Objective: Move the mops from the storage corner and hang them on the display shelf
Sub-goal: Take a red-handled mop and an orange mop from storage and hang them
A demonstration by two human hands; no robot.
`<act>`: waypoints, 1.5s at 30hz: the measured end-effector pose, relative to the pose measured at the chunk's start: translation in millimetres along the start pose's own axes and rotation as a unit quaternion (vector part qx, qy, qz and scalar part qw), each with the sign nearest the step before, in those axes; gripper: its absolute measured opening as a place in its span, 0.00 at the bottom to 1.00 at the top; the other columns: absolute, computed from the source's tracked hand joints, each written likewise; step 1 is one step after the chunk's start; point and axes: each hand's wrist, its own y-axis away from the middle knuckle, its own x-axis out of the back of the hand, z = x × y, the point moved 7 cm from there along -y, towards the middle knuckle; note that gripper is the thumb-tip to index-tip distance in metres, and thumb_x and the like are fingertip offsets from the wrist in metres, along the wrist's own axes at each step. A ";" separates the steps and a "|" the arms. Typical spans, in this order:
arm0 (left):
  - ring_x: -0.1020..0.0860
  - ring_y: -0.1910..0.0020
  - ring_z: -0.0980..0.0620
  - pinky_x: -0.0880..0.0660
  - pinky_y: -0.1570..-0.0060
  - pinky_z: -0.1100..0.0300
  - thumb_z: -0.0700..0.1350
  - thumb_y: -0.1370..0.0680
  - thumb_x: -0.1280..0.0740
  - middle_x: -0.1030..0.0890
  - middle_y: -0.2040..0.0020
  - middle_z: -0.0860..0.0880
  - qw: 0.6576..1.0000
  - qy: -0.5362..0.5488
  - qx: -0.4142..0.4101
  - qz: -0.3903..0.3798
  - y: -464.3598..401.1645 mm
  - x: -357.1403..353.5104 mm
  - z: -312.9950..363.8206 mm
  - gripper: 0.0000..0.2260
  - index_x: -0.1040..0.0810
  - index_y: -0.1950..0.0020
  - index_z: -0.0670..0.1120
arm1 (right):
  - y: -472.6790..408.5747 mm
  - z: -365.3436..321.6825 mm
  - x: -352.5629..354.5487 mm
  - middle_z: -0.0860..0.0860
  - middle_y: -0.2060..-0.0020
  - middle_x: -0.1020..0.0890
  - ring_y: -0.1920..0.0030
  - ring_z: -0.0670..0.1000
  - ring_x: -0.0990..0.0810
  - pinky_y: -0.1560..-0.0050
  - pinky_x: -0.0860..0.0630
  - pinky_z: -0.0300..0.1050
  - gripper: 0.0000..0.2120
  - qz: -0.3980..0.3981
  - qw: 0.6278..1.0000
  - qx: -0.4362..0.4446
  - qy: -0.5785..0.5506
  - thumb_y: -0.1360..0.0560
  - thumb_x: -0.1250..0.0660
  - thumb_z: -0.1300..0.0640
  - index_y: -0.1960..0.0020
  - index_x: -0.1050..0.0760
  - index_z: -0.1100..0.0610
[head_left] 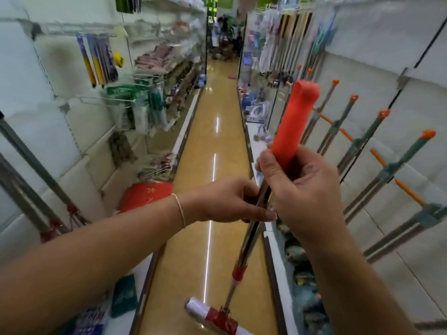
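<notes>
I hold a mop upright in a shop aisle. Its red plastic handle grip (294, 124) points up, its metal pole (251, 230) runs down to a white and red mop head (212, 315) near the floor. My right hand (302, 189) grips the base of the red handle. My left hand (227, 201) grips the pole just below it. On the right stands the display shelf (387, 81), where several mops with green poles and orange tips (387, 170) hang in a row against the white panel.
The yellow floor (212, 131) of the aisle runs straight ahead between two shelf rows. The left shelf (154, 68) carries hanging goods, and more mop poles (36, 180) lean at the far left. A red pack (147, 197) lies on the left base shelf.
</notes>
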 end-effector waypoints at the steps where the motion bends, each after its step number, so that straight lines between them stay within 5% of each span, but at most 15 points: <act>1: 0.19 0.55 0.46 0.21 0.45 0.44 0.56 0.31 0.28 0.17 0.55 0.42 1.000 -0.002 0.007 0.010 -7.6 10.9 -4.7 0.22 0.19 0.49 0.39 | -12.7 6.3 -5.9 0.61 0.61 0.18 0.60 0.59 0.18 0.58 0.22 0.61 0.12 -0.006 1.000 0.000 -0.008 0.24 0.31 0.49 0.52 0.21 0.59; 5: 0.19 0.48 0.40 0.23 0.43 0.39 0.53 0.30 0.28 0.17 0.50 0.38 0.998 -0.010 0.042 0.041 -37.4 58.5 -23.3 0.21 0.19 0.47 0.37 | -63.9 32.0 -34.5 0.61 0.60 0.19 0.59 0.59 0.18 0.58 0.21 0.62 0.14 -0.032 0.999 0.001 -0.020 0.25 0.32 0.45 0.53 0.22 0.57; 12: 0.18 0.48 0.42 0.22 0.42 0.42 0.55 0.29 0.27 0.17 0.50 0.40 0.993 -0.055 0.072 0.072 -85.6 149.9 -68.3 0.21 0.19 0.47 0.39 | -152.5 80.4 -100.9 0.62 0.58 0.18 0.56 0.59 0.18 0.55 0.21 0.62 0.13 -0.053 0.998 0.022 -0.001 0.27 0.34 0.42 0.54 0.23 0.52; 17: 0.22 0.63 0.55 0.23 0.59 0.59 0.49 0.25 0.29 0.20 0.64 0.49 0.989 -0.065 0.083 0.100 -114.5 225.7 -87.4 0.12 0.17 0.52 0.40 | -224.7 96.2 -146.8 0.63 0.58 0.19 0.56 0.62 0.19 0.57 0.22 0.64 0.14 -0.070 0.997 0.030 -0.014 0.26 0.33 0.44 0.52 0.22 0.54; 24: 0.20 0.59 0.48 0.20 0.48 0.42 0.52 0.25 0.28 0.17 0.55 0.40 0.984 -0.060 0.079 0.145 -142.7 315.0 -118.0 0.15 0.17 0.50 0.40 | -310.3 117.1 -206.2 0.63 0.60 0.19 0.58 0.62 0.19 0.58 0.22 0.63 0.13 -0.096 0.993 0.047 -0.050 0.25 0.31 0.47 0.53 0.21 0.59; 29: 0.18 0.54 0.46 0.21 0.47 0.41 0.53 0.25 0.28 0.17 0.53 0.41 0.973 -0.055 0.112 0.192 -160.6 374.9 -147.9 0.15 0.18 0.48 0.41 | -367.7 140.0 -255.2 0.63 0.60 0.19 0.59 0.61 0.19 0.59 0.22 0.61 0.15 -0.145 0.985 0.056 -0.080 0.24 0.31 0.48 0.53 0.21 0.61; 32: 0.18 0.50 0.43 0.20 0.45 0.43 0.52 0.25 0.28 0.17 0.51 0.41 0.963 -0.049 0.134 0.229 -171.6 410.5 -163.6 0.15 0.18 0.47 0.41 | -405.7 153.7 -284.3 0.65 0.60 0.19 0.59 0.63 0.19 0.60 0.23 0.63 0.14 -0.171 0.977 0.073 -0.108 0.23 0.31 0.51 0.53 0.22 0.63; 39: 0.20 0.58 0.39 0.23 0.52 0.40 0.61 0.34 0.26 0.18 0.53 0.36 0.921 -0.030 0.142 0.362 -187.8 493.0 -191.1 0.26 0.19 0.49 0.41 | -493.9 171.0 -354.5 0.70 0.61 0.22 0.59 0.69 0.22 0.63 0.25 0.65 0.19 -0.261 0.937 0.124 -0.194 0.23 0.30 0.51 0.55 0.23 0.69; 41: 0.19 0.54 0.35 0.23 0.48 0.36 0.61 0.34 0.26 0.18 0.52 0.36 0.903 -0.029 0.155 0.400 -185.5 514.4 -194.9 0.27 0.19 0.49 0.40 | -515.3 167.8 -375.5 0.69 0.62 0.21 0.61 0.68 0.22 0.64 0.25 0.63 0.20 -0.288 0.922 0.142 -0.215 0.24 0.30 0.50 0.56 0.23 0.69; 45: 0.20 0.60 0.39 0.25 0.52 0.36 0.64 0.36 0.28 0.19 0.56 0.35 0.861 -0.060 0.174 0.475 -170.0 551.2 -193.7 0.29 0.19 0.52 0.39 | -543.6 152.3 -419.8 0.67 0.64 0.20 0.63 0.65 0.21 0.65 0.25 0.59 0.15 -0.344 0.890 0.196 -0.225 0.22 0.31 0.51 0.57 0.21 0.64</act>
